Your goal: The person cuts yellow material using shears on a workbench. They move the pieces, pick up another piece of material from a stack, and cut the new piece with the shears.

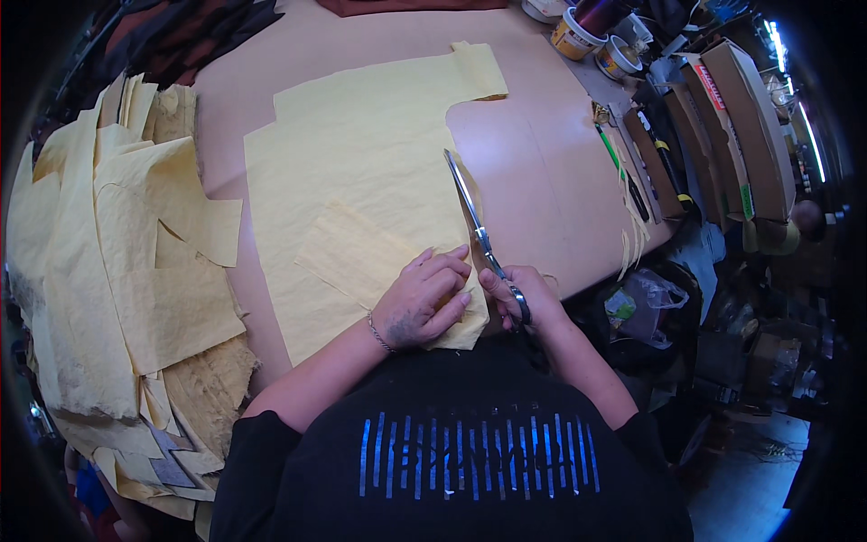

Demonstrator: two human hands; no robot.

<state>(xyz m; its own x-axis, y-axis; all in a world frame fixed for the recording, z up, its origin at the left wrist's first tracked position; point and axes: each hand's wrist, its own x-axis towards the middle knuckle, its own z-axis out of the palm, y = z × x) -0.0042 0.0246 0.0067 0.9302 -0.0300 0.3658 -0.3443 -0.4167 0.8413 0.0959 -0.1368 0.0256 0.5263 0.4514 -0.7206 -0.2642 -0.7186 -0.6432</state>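
Observation:
A large pale yellow sheet of fabric (352, 135) lies on the table, with a narrow flap folded at its far right corner. A smaller yellow strip (348, 248) rests on top of it. My left hand (423, 298) is on the near right part of the sheet, its bent fingers gripping the cloth beside the edge. In my right hand (533, 294) is a pair of scissors (479, 230), held by the dark handles. The blades point away from me along the sheet's right edge and look nearly closed. Part of the handles is hidden by my fingers.
On the left stands a tall heap of yellow fabric pieces (163, 298). Thin offcuts (629, 208), a green pen (607, 146) and cardboard boxes (745, 126) line the right side. Tubs (575, 36) sit at the far right. A plastic bag (646, 303) is below the table's right edge.

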